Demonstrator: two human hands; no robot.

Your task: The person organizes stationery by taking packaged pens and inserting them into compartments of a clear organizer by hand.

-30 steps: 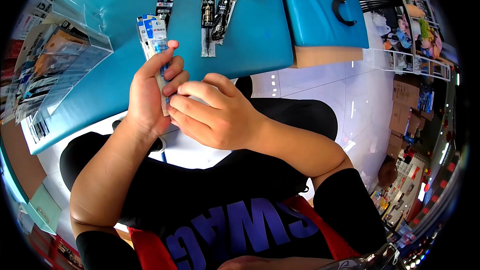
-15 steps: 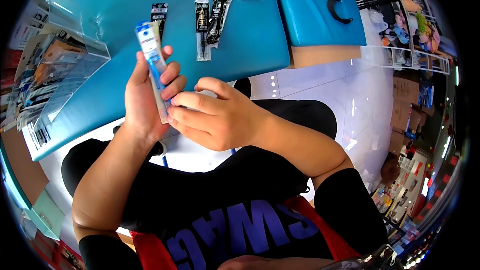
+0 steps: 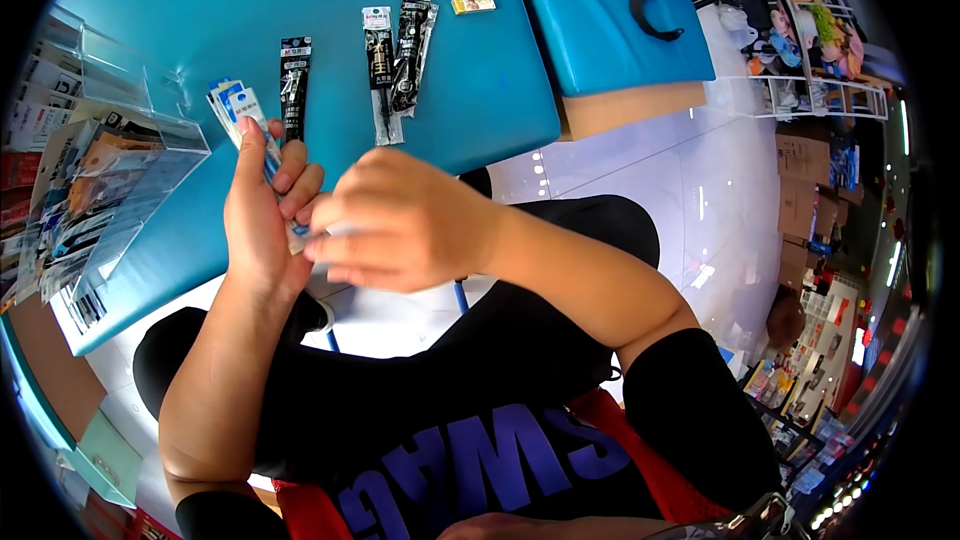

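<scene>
My left hand (image 3: 258, 205) is closed around a small bundle of slim blue-and-white pen packets (image 3: 243, 105), its thumb lying along them. Their tops fan apart slightly above the fingers, and they tilt up to the left. At the bundle's lower end, the curled fingers of my right hand (image 3: 395, 225) meet the packets. That hand is partly blurred, and its fingertips hide the grip. Just beyond my left fingers, a black pen packet (image 3: 294, 80) lies on the teal table (image 3: 200, 0).
Further right on the table are another black pen packet (image 3: 381, 75), overlapping black packets (image 3: 411, 55) and a small yellow-and-white box (image 3: 473, 4). A clear acrylic rack (image 3: 175, 145) full of packets stands at the left. A teal padded seat (image 3: 610, 30) with black straps adjoins the table.
Both hands have shifted left with the pen packets. The packets now fan apart at the top, where they looked like one stack. The black packet behind them shows more fully.
</scene>
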